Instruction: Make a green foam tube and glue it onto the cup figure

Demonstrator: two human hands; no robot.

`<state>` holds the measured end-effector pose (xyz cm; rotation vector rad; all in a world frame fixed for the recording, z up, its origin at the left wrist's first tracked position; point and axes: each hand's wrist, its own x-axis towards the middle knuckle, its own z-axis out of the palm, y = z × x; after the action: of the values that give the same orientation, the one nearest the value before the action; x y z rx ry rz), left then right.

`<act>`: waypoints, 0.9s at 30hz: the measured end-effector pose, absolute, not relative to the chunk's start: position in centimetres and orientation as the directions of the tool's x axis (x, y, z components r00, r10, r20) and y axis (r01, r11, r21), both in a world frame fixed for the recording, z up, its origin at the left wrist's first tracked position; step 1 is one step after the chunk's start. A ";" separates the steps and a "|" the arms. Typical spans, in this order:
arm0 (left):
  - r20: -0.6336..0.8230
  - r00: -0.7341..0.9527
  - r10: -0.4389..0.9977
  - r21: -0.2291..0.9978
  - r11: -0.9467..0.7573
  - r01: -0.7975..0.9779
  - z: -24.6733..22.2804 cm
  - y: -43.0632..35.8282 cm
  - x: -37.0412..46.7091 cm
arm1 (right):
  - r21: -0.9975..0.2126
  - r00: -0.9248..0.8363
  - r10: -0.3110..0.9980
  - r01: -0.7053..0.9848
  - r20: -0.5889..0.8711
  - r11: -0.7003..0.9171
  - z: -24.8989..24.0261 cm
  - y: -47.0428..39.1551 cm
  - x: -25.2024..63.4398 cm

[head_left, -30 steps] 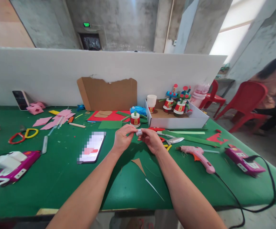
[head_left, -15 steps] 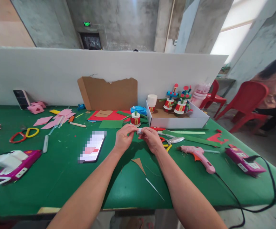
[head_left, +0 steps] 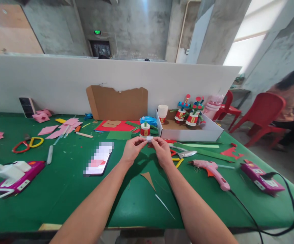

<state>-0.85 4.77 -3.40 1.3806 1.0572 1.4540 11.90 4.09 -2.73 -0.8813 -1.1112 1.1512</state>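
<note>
A small white piece, perhaps rolled or folded paper, is pinched between my two hands above the green table. My left hand closes thumb and forefinger on its left end. Thumb and fingers of my right hand grip the right end. Just behind my fingertips stands a red-and-white paper cup figure with green striped paper-spring arms; its lower part is partly hidden. Below my hands lie a brown paper scrap and a thin white strip.
To the right are scissors, a pink glue gun with its cord, and a purple power strip. A white box holds finished cup figures and stacked cups. On the left lie a phone, pink paper and another power strip.
My fingers have shifted on the white piece, which now lies level and shows more plainly between the fingertips. The view has tipped slightly upward.
</note>
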 end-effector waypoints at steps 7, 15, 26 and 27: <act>0.553 -0.051 0.831 0.808 -0.521 0.274 -3.5 4.6 -1.0 | -0.957 0.032 0.968 -0.145 0.249 0.251 -2.7 4.1 12.1; 0.640 -0.022 0.768 0.703 -0.574 0.421 -3.3 4.1 -0.8 | -0.955 -0.018 0.961 -0.120 0.276 0.272 -2.5 3.8 12.4; 0.628 0.006 0.779 0.709 -0.574 0.410 -3.7 4.3 -0.6 | -0.957 0.013 0.959 -0.050 0.284 0.285 -2.7 4.1 12.5; 0.620 0.007 0.784 0.718 -0.571 0.398 -3.8 4.4 -0.7 | -0.958 0.023 0.959 -0.046 0.282 0.283 -2.7 4.2 12.5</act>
<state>-0.71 4.41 -3.78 1.9526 1.2189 1.5848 12.54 4.16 -2.72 -0.9694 -1.2837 1.0078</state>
